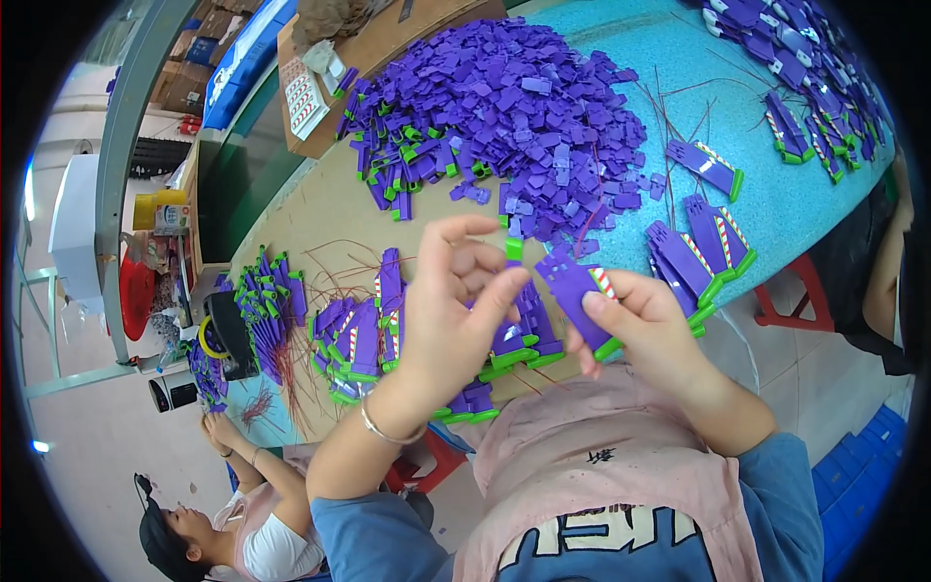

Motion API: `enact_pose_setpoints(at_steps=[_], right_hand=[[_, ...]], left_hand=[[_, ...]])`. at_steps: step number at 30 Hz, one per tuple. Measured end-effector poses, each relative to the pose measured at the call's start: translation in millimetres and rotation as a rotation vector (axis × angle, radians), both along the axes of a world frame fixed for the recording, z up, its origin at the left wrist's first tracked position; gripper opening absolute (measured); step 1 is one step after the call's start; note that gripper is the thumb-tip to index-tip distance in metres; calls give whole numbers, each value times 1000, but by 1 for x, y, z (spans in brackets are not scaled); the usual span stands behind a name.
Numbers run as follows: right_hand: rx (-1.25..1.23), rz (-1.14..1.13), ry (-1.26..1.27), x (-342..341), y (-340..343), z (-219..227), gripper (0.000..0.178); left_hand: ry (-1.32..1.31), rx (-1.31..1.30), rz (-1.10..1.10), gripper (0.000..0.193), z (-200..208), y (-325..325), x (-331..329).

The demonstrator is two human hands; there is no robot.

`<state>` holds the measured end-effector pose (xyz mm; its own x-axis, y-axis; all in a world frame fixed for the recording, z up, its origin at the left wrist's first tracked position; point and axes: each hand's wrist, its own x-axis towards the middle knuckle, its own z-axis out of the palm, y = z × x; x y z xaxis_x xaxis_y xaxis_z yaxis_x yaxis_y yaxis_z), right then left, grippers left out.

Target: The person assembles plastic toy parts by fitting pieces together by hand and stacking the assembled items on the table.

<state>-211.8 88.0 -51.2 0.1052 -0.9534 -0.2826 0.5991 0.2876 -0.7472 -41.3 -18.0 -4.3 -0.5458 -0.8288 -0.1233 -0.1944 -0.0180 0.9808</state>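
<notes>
My right hand (640,315) grips a flat purple wing-shaped plastic piece (567,288) between thumb and fingers. It has a red-and-white striped strip and a green edge. To its left, my left hand (456,291) is raised with fingers loosely curled and apart from the thumb. Just beyond its fingertips is a small green-and-purple part (514,250); whether they touch it I cannot tell. Several similar wing pieces (354,335) with green edges lie on the table beside and below my hands. More striped wing pieces (684,257) lie to the right.
A large heap of small purple plastic parts (514,107) covers the table beyond my hands. Thin red wires (281,373) lie at left, near a black-and-yellow tape roll (221,335). A sticker sheet (305,105) rests on a box. A co-worker (233,524) sits at lower left.
</notes>
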Motion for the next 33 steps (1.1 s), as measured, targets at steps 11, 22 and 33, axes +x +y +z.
enact_pose_setpoints(at_steps=[11,22,33], right_hand=[[34,251,214,-3,11,3,16],[-351,48,680,-3,24,3,86],[-444,216,713,-22,38,11,39]], left_hand=[[-228,-188,-456,26,2,13,3],[-260,-13,-381,17,-10,28,-18],[-399,-587,-432,13,-25,-20,-55]])
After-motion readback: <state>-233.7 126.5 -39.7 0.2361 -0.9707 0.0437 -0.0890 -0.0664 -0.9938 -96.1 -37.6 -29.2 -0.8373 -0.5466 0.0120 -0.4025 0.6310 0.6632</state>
